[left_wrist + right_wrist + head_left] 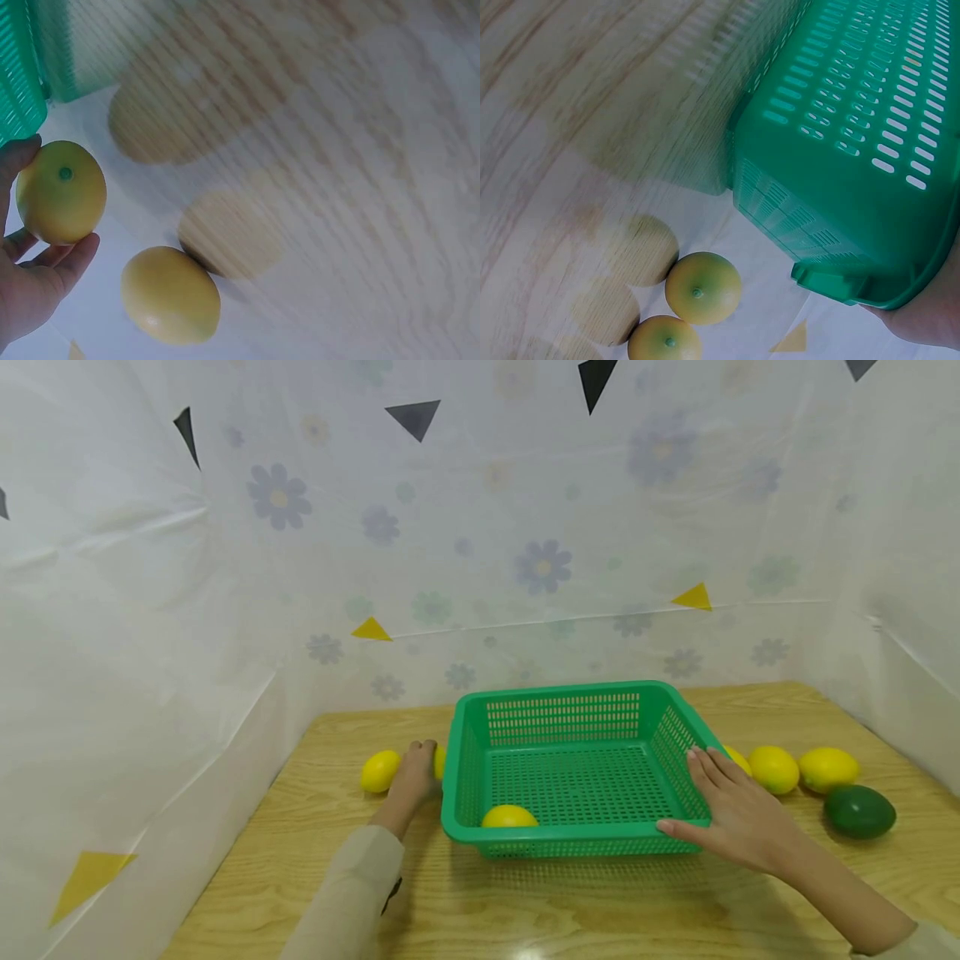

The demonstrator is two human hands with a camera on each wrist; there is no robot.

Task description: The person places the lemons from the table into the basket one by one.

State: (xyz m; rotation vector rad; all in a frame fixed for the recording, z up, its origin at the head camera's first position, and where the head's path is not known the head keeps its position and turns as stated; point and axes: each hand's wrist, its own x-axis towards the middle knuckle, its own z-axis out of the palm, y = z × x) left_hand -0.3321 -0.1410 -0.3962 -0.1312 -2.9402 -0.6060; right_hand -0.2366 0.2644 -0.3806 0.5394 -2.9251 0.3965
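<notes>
My left hand (415, 774) is at the left side of a green plastic basket (566, 841). It grips a yellow lemon (61, 191) between thumb and fingers, close to the basket wall in the left wrist view. A second lemon (380, 771) lies on the table just left of that hand. Inside the basket, at the front left corner, sits another lemon (509, 816). My right hand (738, 814) rests on the basket's front right corner, fingers extended over the right rim and thumb along the front rim.
Right of the basket, several lemons (774, 769) lie in a row on the wooden table (600, 910), partly hidden by the basket. A dark green avocado-shaped fruit (859, 812) lies in front of them. White patterned sheeting (480, 527) encloses the table's back and sides.
</notes>
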